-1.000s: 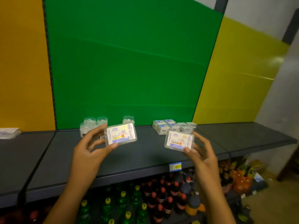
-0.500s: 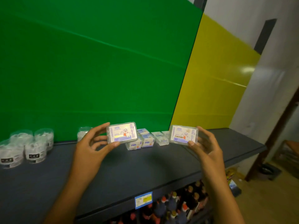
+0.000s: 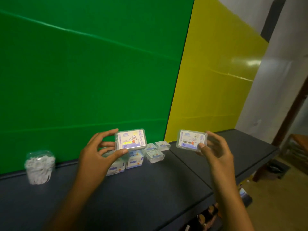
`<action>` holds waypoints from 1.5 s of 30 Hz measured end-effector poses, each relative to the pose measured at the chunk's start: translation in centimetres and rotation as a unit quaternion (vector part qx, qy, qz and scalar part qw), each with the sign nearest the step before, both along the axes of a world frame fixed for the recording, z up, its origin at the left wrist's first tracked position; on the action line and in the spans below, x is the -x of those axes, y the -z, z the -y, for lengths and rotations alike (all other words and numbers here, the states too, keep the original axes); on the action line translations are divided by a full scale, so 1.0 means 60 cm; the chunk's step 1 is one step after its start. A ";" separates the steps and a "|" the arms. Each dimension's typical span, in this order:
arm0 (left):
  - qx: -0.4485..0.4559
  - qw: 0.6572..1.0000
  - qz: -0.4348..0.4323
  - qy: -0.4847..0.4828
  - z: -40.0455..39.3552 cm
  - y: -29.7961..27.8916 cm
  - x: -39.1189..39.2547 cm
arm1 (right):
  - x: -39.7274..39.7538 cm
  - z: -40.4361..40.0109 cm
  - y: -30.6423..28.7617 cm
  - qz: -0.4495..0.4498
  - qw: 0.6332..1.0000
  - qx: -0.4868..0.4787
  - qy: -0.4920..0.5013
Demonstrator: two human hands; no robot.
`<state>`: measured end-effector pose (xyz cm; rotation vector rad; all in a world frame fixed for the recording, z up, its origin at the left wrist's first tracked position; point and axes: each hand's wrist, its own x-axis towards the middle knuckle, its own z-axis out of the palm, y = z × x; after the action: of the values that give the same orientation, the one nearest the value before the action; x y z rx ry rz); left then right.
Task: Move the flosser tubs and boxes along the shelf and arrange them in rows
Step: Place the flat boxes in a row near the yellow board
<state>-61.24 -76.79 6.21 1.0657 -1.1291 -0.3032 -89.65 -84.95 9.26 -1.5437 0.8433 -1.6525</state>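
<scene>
My left hand (image 3: 98,157) grips a clear flosser box (image 3: 130,139) with a cartoon label, held upright above the dark shelf (image 3: 150,189). In my right hand (image 3: 215,152) is a second, matching flosser box (image 3: 191,140), held over the shelf's right section. Behind and below the left box, several more flosser boxes (image 3: 154,155) lie grouped near the green back panel, some stacked, and my left hand partly hides them. One clear round flosser tub (image 3: 40,166) stands alone at the left by the back panel.
Green (image 3: 83,72) and yellow (image 3: 213,80) back panels rise behind the shelf. A seam (image 3: 188,167) divides the shelf into two sections. The shelf ends at the right, with floor and a dark wooden post (image 3: 286,120) beyond. Bottles (image 3: 205,217) show below the shelf edge.
The view has swung right and closer: the tub group slid out of sight at the left and the box pile is now central. Both hands still hold their boxes, carried rightward along the shelf.
</scene>
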 end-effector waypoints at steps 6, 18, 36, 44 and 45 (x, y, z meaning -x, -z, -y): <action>-0.004 0.998 0.018 -0.052 0.058 -0.002 0.028 | 0.010 0.109 0.010 0.030 0.999 -0.003 -0.036; -0.013 0.983 0.018 -0.183 0.170 0.007 0.139 | 0.052 0.337 0.010 -0.024 0.987 -0.022 -0.159; -0.102 0.960 -0.016 -0.259 0.203 0.114 0.236 | -0.018 0.499 0.181 -0.267 0.928 -0.116 -0.232; -0.110 0.957 -0.025 -0.268 0.199 0.118 0.236 | -0.031 0.499 0.206 -0.340 0.924 -0.061 -0.166; -0.112 0.957 -0.023 -0.268 0.199 0.119 0.236 | -0.032 0.498 0.208 -0.350 0.921 -0.051 -0.163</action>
<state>-75.40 -88.76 -0.92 1.5119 -0.7352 -0.0232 -87.70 -114.82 -3.20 -2.0987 0.9345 -0.7928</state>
